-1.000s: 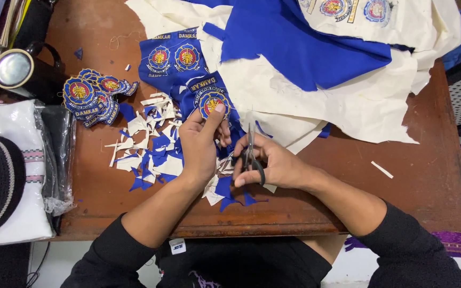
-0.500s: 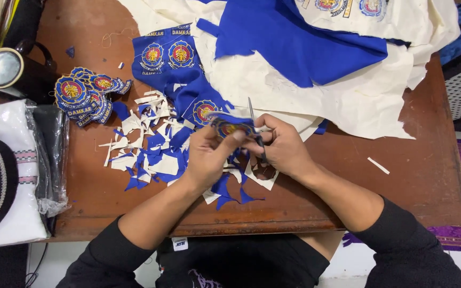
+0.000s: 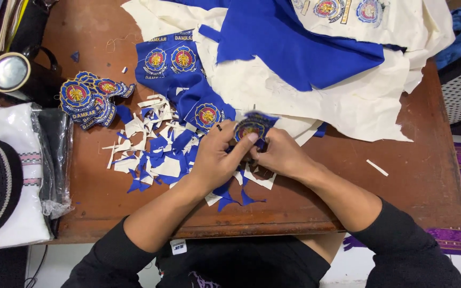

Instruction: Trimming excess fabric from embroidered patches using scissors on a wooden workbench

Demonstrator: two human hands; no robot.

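Left hand pinches the patch; right hand grips scissors, mostly hidden. Patch appears light, floppy: hold near its edge.

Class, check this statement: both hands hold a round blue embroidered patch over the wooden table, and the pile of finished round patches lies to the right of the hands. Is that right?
Not quite. In the head view the left hand and right hand do hold the round blue embroidered patch over the wooden table, but the pile of finished round patches lies to their left, not their right.
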